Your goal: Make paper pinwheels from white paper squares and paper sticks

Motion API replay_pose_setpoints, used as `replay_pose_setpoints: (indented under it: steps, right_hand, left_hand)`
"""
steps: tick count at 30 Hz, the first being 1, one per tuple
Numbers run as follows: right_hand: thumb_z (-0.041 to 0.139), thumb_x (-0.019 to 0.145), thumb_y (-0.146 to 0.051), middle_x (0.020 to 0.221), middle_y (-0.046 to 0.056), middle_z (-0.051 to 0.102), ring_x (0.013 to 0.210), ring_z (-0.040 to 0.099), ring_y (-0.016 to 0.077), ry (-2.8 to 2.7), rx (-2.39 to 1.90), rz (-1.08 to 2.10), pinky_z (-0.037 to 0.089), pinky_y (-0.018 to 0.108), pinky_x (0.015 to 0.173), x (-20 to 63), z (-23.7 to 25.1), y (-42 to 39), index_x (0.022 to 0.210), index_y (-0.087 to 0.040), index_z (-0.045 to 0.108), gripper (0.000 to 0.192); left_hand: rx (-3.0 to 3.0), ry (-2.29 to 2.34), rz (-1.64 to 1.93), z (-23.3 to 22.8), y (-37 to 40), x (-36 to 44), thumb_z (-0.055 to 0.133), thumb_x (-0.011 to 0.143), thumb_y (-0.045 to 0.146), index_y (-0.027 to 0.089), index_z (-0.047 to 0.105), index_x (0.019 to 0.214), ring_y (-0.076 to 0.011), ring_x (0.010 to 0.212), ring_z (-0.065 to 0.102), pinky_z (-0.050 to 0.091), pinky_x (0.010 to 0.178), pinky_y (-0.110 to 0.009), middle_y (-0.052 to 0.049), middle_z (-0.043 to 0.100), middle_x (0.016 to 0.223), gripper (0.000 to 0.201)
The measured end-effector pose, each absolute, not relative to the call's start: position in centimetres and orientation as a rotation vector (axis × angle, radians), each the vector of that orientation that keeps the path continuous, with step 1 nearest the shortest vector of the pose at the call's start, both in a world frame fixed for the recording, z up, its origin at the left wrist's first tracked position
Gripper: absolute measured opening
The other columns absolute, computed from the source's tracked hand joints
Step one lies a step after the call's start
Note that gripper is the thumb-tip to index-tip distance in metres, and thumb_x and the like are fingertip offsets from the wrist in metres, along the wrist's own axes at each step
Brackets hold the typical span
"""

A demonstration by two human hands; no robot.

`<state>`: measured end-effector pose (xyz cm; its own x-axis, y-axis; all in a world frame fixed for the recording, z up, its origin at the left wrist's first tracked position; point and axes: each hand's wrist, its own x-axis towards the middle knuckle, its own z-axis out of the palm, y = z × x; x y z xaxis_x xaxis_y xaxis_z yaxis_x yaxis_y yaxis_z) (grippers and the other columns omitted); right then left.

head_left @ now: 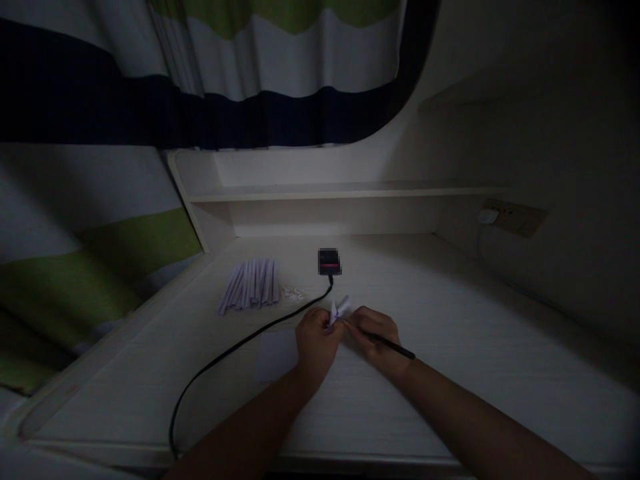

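Your left hand (319, 343) is closed, thumb and fingers pinching one folded white paper piece (343, 307) above the tabletop (465, 327), front centre. Your right hand (375, 327) is curled around one slim black stick (393, 344), fingertips right by the paper; can't tell if they touch it. Hands nearly together, paper between. Count: one dark device (329, 261) beyond the hands, one black cable (173, 427) running from it, one flat sheet (274, 357) near your left wrist, one row of paper tubes (250, 283) at left, well over ten, overlapping, no exact number. Small white bits (293, 293) beside them: several, too small to count. Device is pixelated, unreadable. Your left hand covers part of the sheet; the stick's front end is hidden in your grip; cable and forearms run off the bottom edge.
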<state>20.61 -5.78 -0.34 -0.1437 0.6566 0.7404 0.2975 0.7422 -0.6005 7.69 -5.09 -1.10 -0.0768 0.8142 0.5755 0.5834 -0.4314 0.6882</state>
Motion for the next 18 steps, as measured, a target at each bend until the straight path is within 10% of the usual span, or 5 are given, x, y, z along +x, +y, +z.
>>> replay_pose_setpoints:
  steps: [6,18]
  right_hand:
    - [0.047,0.074,-0.012,0.066,0.006,0.058,0.058,0.051,0.0129,-2.086,-0.490,-0.032,0.040,0.025,0.054,22.4,-0.4,-4.6,0.072,-0.017,0.059,0.013]
    - [0.068,0.057,-0.028,0.042,-0.004,0.045,0.041,0.039,0.0079,-0.917,-0.978,1.062,0.029,0.022,0.041,18.1,0.4,-6.6,0.050,-0.015,0.053,0.021]
  left_hand:
    - [1.821,1.490,1.450,-1.6,-4.6,7.7,0.053,0.062,0.020,0.016,0.042,0.046,-0.0067,0.045,0.037,0.028,0.045,-0.019,0.006,0.040,0.047,0.020]
    - [1.961,1.517,1.607,-1.1,-5.2,8.0,0.053,0.065,0.017,0.016,0.050,0.053,-0.0107,0.057,0.048,0.037,0.054,-0.021,0.001,0.051,0.055,0.012]
